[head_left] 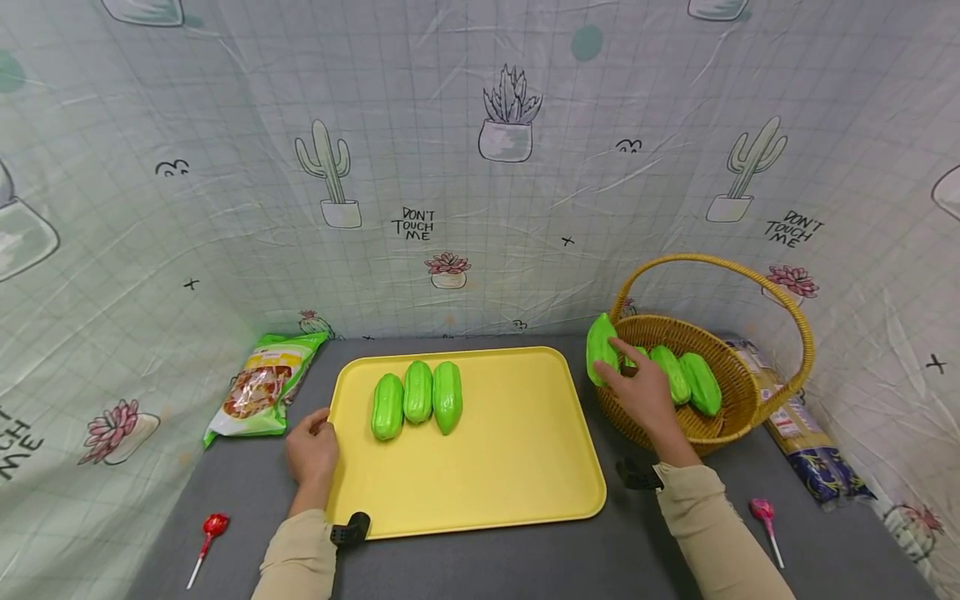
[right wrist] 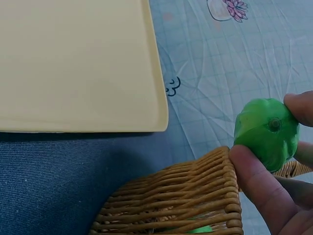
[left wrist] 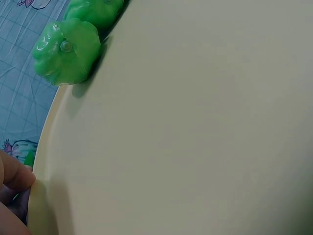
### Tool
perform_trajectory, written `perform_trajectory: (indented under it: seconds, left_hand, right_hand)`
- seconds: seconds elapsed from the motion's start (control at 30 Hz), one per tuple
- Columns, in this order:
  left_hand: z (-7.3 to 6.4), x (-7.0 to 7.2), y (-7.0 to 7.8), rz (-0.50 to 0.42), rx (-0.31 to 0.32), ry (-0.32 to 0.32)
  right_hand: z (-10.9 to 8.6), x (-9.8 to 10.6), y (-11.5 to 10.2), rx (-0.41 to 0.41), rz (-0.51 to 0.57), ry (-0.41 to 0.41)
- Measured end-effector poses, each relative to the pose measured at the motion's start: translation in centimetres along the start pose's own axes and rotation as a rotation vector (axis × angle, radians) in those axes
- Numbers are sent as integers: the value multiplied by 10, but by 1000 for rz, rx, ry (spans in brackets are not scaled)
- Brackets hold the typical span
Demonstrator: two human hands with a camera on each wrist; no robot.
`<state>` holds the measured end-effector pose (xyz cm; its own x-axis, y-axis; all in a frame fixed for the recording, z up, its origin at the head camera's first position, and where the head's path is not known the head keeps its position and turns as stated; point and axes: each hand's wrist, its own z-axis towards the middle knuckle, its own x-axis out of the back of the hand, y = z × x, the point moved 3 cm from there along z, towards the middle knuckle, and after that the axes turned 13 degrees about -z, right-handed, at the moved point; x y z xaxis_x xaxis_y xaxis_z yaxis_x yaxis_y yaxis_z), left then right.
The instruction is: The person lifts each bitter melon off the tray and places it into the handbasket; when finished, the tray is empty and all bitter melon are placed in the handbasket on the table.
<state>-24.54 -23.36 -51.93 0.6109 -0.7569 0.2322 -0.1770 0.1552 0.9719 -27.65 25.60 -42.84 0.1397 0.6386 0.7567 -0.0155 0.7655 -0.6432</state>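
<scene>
My right hand [head_left: 641, 383] grips a glossy green ridged vegetable [head_left: 602, 350], cucumber-like in shape, between thumb and fingers. It is held just above the left rim of the wicker basket [head_left: 738, 429]. In the right wrist view, the held vegetable [right wrist: 266, 132] shows a round stem nub. Several more such vegetables [head_left: 701, 383] lie inside the basket. My left hand [head_left: 312, 450] holds the left edge of the yellow tray [head_left: 510, 467], its fingers [left wrist: 19, 177] at the rim. Three green vegetables [head_left: 417, 392] lie side by side at the tray's upper left.
A green snack bag [head_left: 266, 387] lies left of the tray. Beside the basket on the right lies a pasta packet [head_left: 802, 433]. A red lollipop [head_left: 215, 525] is at front left, a pink lollipop [head_left: 762, 510] at front right. The basket's tall handle [head_left: 705, 260] arches overhead.
</scene>
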Motion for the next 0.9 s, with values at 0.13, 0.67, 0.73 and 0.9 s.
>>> perform_trajectory:
  seconds: [0.13,0.67,0.73,0.9]
  left_hand:
    - [0,0,-1,1,5,7]
    - [-1,1,1,21,-2,-5]
    - [-1,1,0,24,0,-9]
    - [-1,0,1,27,4,-9]
  right_hand:
    - [-1,2,2,-2,16,-6]
    - [-3,8,17,4,-51,27]
    - [-2,9,20,-3,-47,22]
    - [0,9,28,-6,-44,4]
